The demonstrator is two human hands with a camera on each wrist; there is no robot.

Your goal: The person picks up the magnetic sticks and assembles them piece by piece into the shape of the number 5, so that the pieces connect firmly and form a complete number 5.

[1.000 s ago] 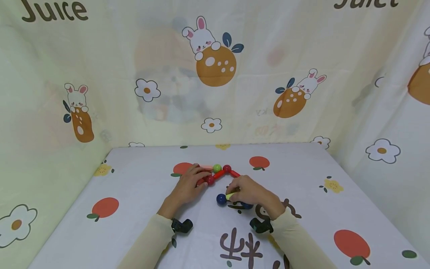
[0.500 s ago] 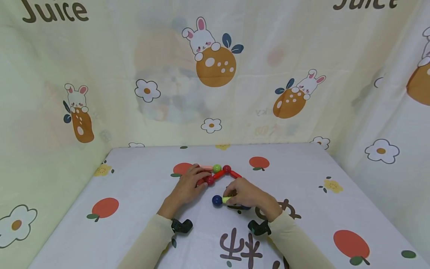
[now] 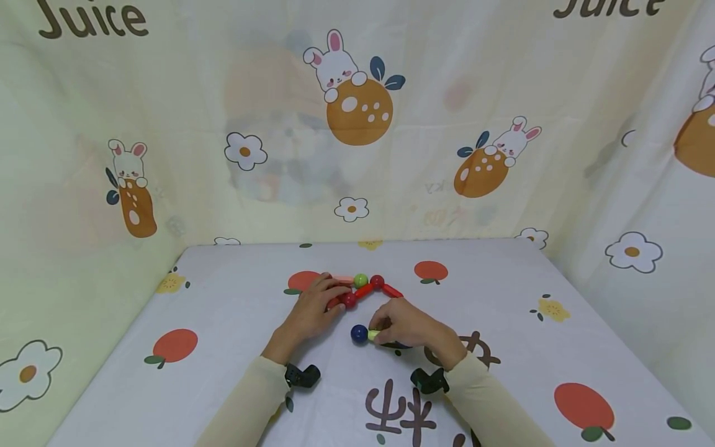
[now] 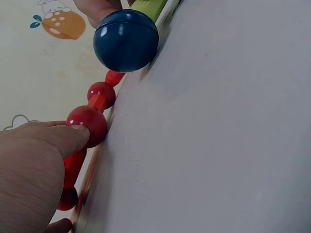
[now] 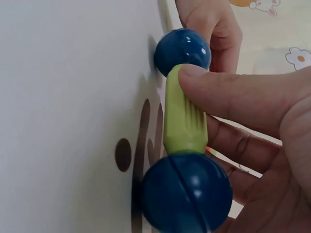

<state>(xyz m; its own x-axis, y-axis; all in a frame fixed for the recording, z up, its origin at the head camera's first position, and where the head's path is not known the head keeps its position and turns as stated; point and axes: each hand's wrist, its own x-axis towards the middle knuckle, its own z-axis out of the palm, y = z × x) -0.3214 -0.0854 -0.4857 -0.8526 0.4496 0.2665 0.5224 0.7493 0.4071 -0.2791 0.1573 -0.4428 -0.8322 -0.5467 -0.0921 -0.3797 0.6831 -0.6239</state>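
Observation:
My right hand [image 3: 410,326] pinches a yellow-green toy building rod [image 5: 181,119] between thumb and fingers. The rod has a blue ball [image 5: 187,194] on the near end and another blue ball [image 3: 359,334] on the far end. My left hand [image 3: 313,310] holds a chain of red rods and balls on the table, its thumb on a red ball [image 4: 87,125]. From there a red rod [image 3: 364,290] leads to a second red ball [image 3: 377,282]. Another red rod [image 3: 393,290] slants off toward my right hand. My left palm and fingers hide part of the chain.
Behind the red chain lie a green ball [image 3: 360,280] and a pale pink rod [image 3: 342,279]. The table [image 3: 223,385] has a white cloth printed with fruit and lettering. A patterned curtain [image 3: 424,211] stands along the back and both sides.
My right hand has moved slightly left and toward me, carrying the yellow-green rod and its blue balls. The left hand and the red chain have stayed put.

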